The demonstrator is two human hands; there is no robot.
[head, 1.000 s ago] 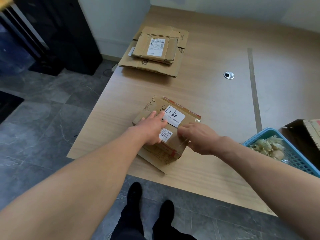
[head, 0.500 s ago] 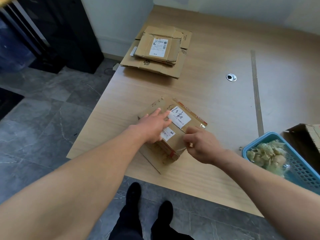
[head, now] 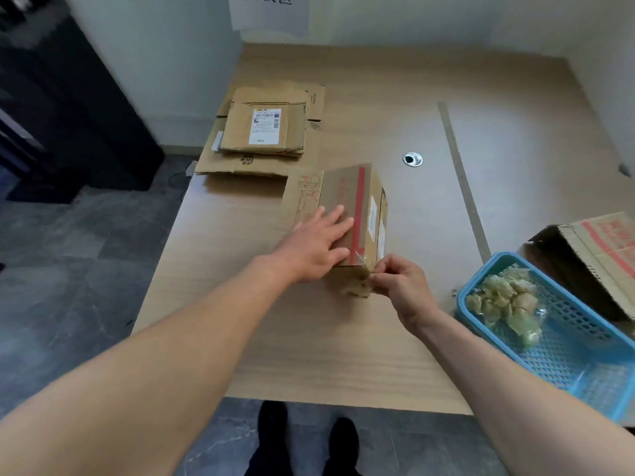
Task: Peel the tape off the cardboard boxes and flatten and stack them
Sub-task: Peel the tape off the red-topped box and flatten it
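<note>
A small cardboard box (head: 347, 201) with a red stripe and white labels stands in the middle of the wooden table (head: 343, 338). My left hand (head: 318, 247) lies flat on its top face, fingers spread. At the box's near right corner my right hand (head: 400, 281) pinches the end of a strip of clear tape (head: 360, 257). A pile of flattened boxes (head: 264, 132) lies at the far left of the table.
A blue plastic basket (head: 563, 348) holding crumpled used tape sits at the right edge. Behind it an open cardboard box (head: 598, 249) lies on its side. A metal cable grommet (head: 412, 159) is set in the tabletop. My feet stand by the near edge.
The box has been turned, so its red-striped face is now on top and the labels face right. My right hand has shifted to its near corner and pinches the tape end.
</note>
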